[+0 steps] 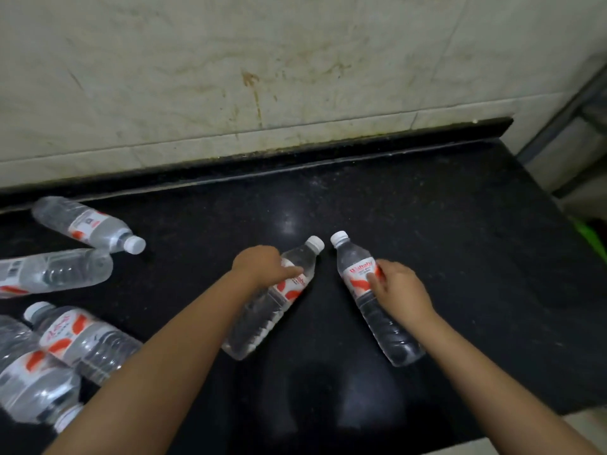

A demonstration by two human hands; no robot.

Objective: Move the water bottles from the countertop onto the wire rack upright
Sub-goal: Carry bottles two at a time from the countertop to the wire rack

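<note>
Two clear water bottles with white caps and red-and-white labels lie on the black countertop [427,224] in the middle. My left hand [262,266] grips the left bottle [262,323] around its upper part. My right hand [399,289] grips the right bottle [391,333] at its label. Both caps point away from me, toward the wall. Several more bottles lie on their sides at the left: one near the back [88,224], one below it [56,272], one at the front left [82,339] and one at the corner [29,382].
A stained pale tiled wall [262,77] rises behind the counter. A grey metal frame [558,126] stands past the counter's right end. The counter's front edge runs along the lower right.
</note>
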